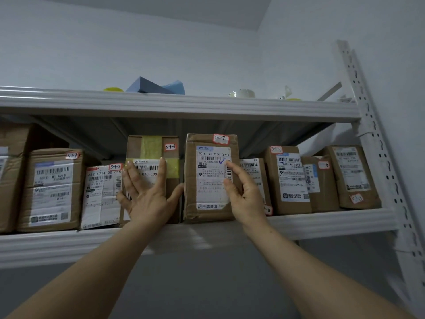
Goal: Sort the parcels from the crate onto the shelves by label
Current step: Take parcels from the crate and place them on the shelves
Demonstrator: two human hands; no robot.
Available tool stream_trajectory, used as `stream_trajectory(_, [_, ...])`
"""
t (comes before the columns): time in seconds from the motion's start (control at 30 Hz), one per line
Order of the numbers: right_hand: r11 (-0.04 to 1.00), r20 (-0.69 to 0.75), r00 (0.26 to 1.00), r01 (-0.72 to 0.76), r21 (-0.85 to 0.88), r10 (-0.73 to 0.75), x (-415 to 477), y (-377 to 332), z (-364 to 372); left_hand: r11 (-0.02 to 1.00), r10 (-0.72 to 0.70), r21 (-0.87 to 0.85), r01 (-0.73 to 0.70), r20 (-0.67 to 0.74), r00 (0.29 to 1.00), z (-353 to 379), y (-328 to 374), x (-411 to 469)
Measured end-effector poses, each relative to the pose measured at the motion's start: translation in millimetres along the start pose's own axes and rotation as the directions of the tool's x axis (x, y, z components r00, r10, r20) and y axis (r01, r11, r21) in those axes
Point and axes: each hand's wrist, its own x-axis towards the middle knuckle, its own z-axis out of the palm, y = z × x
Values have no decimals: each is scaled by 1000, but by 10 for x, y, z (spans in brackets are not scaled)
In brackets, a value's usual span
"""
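Two hands are working at the middle shelf (322, 222) in the head view. The left hand (147, 199) is pressing flat, fingers spread, on the parcel tagged 3-1-6 (151, 146). Its thumb is reaching toward the parcel tagged 3-1-7 (207, 180), which is standing upright, long axis vertical, just to the right. The right hand (246, 196) is resting loosely bent fingers at that parcel's right edge, clamping nothing visible, so it is probably the nearer hand for any nudge.

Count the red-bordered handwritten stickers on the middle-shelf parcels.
8, left to right: 3-1-4, 3-1-5, 3-1-6, 3-1-7, a partly hidden one ending -8 low beside the right hand, 3-1-9, 10, 3-1-11. The cut-off far-left box may hide another.
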Motion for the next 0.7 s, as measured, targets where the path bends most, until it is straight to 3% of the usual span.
stream_trajectory(0.3, [987,27,999,-41,-155,46,19,-24,72,1000,-5,-17,5,-19,1000,9,-34,7])
stream_trajectory(0.37, [938,21,997,-62,-341,73,-43,-48,86,1000,-2,-19,1,-16,1000,9,-43,5])
stream_trajectory(0.47, [798,126,988,9,-602,84,-211,-86,138,1000,-1,-20,1,-19,1000,17,-50,1])
stream_trajectory(0.7, [738,159,974,-14,-674,163,-211,-91,256,1000,-14,-23,13,-26,1000,37,-42,-4])
